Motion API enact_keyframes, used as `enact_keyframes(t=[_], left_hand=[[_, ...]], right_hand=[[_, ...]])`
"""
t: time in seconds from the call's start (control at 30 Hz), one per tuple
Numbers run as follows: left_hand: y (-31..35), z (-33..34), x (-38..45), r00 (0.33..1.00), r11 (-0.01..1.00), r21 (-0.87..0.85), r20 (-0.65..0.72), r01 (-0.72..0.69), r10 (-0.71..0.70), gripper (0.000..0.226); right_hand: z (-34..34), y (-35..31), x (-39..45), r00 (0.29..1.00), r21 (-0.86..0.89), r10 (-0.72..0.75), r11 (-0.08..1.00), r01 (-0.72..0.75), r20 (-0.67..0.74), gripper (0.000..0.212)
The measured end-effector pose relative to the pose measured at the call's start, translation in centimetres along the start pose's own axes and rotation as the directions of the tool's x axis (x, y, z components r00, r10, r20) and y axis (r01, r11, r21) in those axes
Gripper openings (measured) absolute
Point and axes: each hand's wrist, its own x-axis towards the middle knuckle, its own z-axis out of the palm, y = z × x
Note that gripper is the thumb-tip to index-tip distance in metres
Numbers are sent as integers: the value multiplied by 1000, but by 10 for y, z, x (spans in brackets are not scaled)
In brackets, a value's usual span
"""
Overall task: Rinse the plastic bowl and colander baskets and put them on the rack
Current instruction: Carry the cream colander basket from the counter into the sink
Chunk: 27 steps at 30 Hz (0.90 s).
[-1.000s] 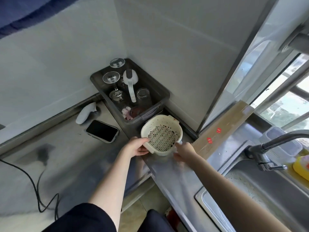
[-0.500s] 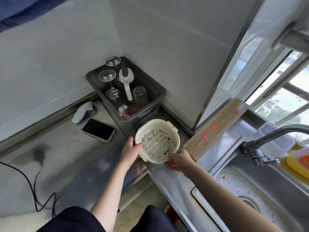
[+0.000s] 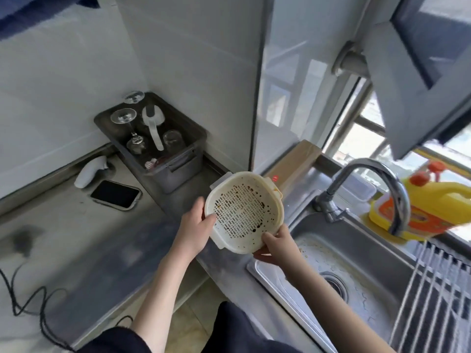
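A cream plastic colander basket (image 3: 243, 210), speckled with dark bits of dirt, is held tilted above the counter edge just left of the steel sink (image 3: 356, 253). My left hand (image 3: 196, 225) grips its left rim with the thumb inside. My right hand (image 3: 276, 244) holds its lower right edge from beneath. A white rim shows behind the basket, as if it sits nested in a bowl. A metal roll-up rack (image 3: 438, 291) spans the right side of the sink.
The curved tap (image 3: 374, 179) rises behind the sink, with a yellow detergent bottle (image 3: 433, 207) beside it. A grey bin (image 3: 153, 138) with glasses and a white scoop stands in the corner. A phone (image 3: 116, 194) and a black cable (image 3: 28, 309) lie on the counter.
Both hands have lifted the colander off the counter by the grey bin and carried it right, toward the sink. The view has swung right, bringing the tap and rack into sight.
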Motion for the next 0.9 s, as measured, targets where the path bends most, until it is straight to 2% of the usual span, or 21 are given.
enact_keyframes(t=[0.17, 0.37, 0.57, 0.77, 0.9], left_hand=[[25, 57, -26, 995, 998, 18, 86, -60, 58, 5], [30, 132, -53, 953, 991, 84, 294, -108, 79, 10], [7, 212, -58, 894, 982, 188, 445, -29, -59, 16], [-7, 244, -41, 823, 959, 284, 539, 23, -180, 30], [-11, 252, -29, 802, 927, 374, 561, -25, -205, 24]], right_hand=[[-57, 32, -28, 986, 4, 23, 1000, -23, -166, 29], [-113, 98, -49, 934, 133, 153, 984, -116, -323, 24], [-158, 150, -58, 875, 193, 259, 962, -194, -408, 34], [-166, 168, -50, 806, 222, 335, 941, -257, -487, 20], [-159, 179, -35, 781, 242, 342, 938, -249, -523, 35]])
